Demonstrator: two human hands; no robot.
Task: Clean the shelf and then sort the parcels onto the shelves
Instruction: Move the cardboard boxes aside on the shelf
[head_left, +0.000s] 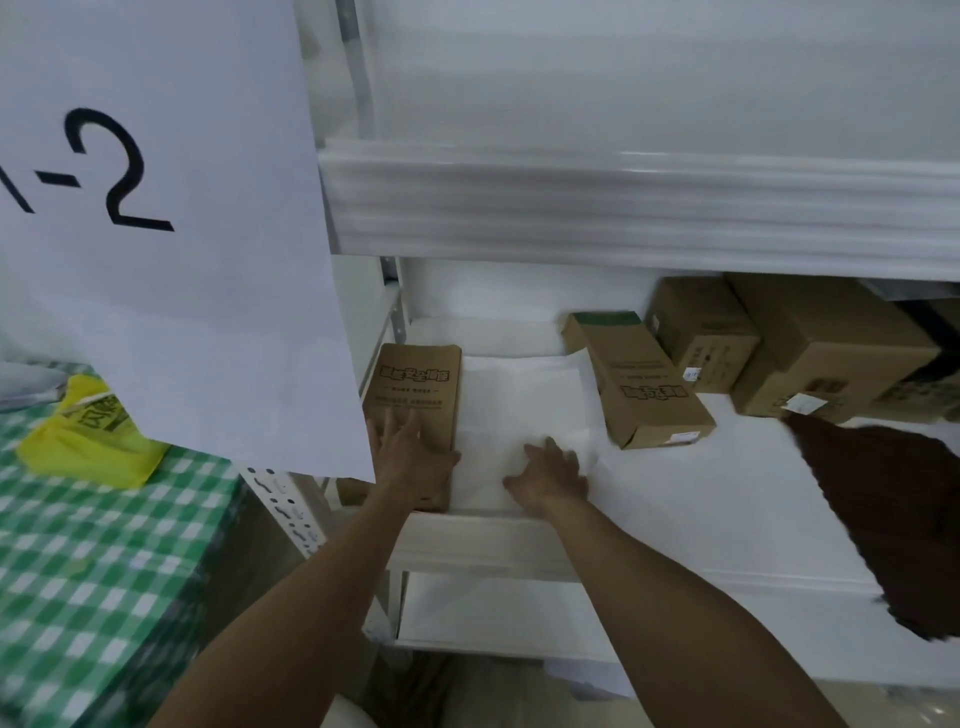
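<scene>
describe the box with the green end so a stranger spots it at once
On the white shelf, look right of the flat white parcel under the right hand. A long cardboard box lies there askew; unlike the squarer cartons behind, it has a green end.

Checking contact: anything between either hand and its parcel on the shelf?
Nothing visible. The left hand rests directly on the flat brown cardboard parcel, the right hand on the flat white parcel beside it. The long brown carton lies off to the right.
</scene>
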